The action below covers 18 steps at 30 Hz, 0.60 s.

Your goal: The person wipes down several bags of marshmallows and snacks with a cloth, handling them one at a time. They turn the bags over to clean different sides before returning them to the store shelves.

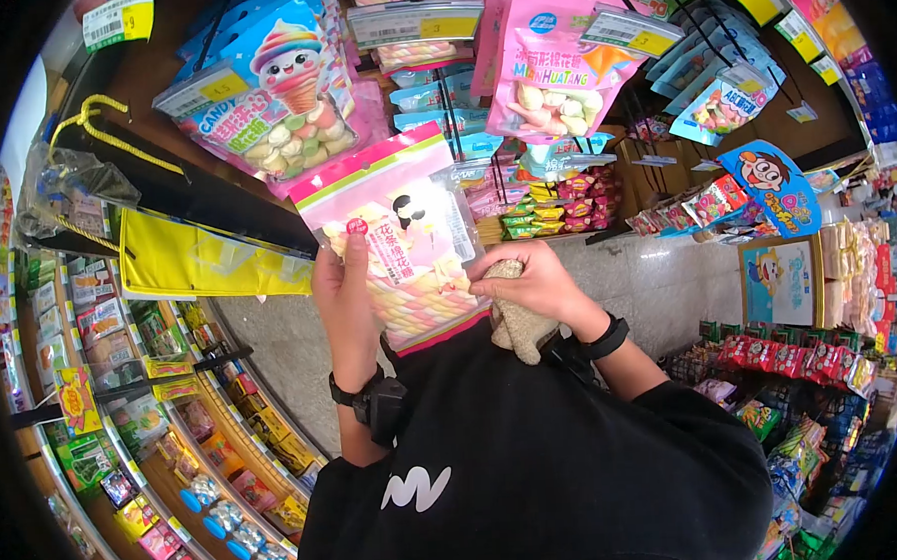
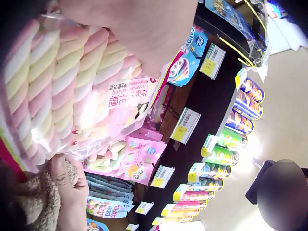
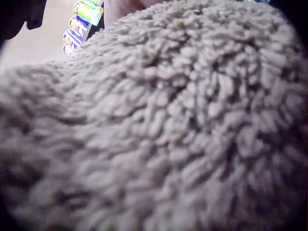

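A pink bag of twisted marshmallows (image 1: 424,296) is held upright in front of the chest. My left hand (image 1: 346,299) grips its left edge, thumb on the front; in the left wrist view that hand (image 2: 137,29) covers the top of the bag (image 2: 62,91). At the bag's lower right, my right hand (image 1: 539,284) pinches a beige fluffy cloth (image 1: 520,322), its fingers against the bag's edge. In the left wrist view the right thumb and cloth (image 2: 38,202) are beside the bag. The cloth (image 3: 168,125) fills most of the right wrist view.
Candy bags (image 1: 549,65) hang on hooks ahead, with price tags (image 1: 415,23) in front. A yellow sheet (image 1: 202,256) hangs at the left above curved shelves of packets (image 1: 176,452). Red packets (image 1: 792,357) are at the right. Tubes (image 2: 240,120) line a shelf top in the left wrist view.
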{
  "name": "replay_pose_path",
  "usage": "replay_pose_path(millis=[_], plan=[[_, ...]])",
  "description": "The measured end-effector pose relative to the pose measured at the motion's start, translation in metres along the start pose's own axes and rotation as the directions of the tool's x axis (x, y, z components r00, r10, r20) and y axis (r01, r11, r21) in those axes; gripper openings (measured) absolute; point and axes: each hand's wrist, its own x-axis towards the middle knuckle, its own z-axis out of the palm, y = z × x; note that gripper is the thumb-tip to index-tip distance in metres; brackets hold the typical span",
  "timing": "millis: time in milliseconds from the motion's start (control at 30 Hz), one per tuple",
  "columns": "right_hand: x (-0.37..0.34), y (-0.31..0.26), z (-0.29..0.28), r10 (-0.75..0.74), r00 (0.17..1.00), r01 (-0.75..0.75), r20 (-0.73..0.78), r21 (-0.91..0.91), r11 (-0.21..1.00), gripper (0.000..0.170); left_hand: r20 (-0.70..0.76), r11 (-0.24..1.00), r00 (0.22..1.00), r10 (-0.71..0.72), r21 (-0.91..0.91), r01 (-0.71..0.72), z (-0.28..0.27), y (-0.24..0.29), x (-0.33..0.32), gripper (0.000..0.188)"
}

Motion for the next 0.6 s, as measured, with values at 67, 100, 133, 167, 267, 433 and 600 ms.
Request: replay_pose_path(millis=[67, 100, 133, 167, 267, 433, 600], plan=[[0.002, 0.000, 0.001, 0.033, 0.999, -0.032, 0.018, -0.053, 0.998, 0.013, -0.034, 0.999, 0.999, -0.028, -0.015, 0.028, 0.000, -0.001, -0.003, 0.027], [0.003, 0.000, 0.001, 0.031, 0.999, -0.029, 0.025, -0.055, 0.998, 0.013, -0.041, 1.000, 0.999, -0.024, -0.018, 0.023, -0.002, -0.001, -0.003, 0.027], [0.004, -0.002, 0.002, 0.019, 0.999, -0.016, 0.046, -0.067, 0.998, 0.015, -0.038, 1.000, 0.999, -0.017, -0.022, 0.016, -0.005, -0.001, -0.003, 0.028], [0.003, -0.003, 0.003, 0.010, 0.998, -0.005, 0.065, -0.078, 0.997, 0.016, -0.034, 1.000, 0.999, -0.013, -0.026, 0.012, -0.007, -0.001, -0.004, 0.028], [0.005, -0.010, 0.003, 0.023, 0.995, -0.019, 0.095, -0.041, 0.999, 0.019, -0.091, 0.997, 0.996, 0.000, -0.071, -0.006, -0.011, -0.002, -0.003, 0.028], [0.008, 0.003, 0.006, 0.054, 0.994, -0.050, 0.094, -0.047, 0.998, 0.020, -0.142, 0.990, 0.989, -0.029, -0.139, 0.009, -0.010, -0.005, -0.002, 0.028], [0.013, 0.000, 0.002, 0.124, 0.982, -0.104, 0.145, -0.139, 0.985, 0.020, -0.170, 0.987, 0.981, -0.093, -0.148, 0.068, -0.010, -0.010, -0.001, 0.028]])
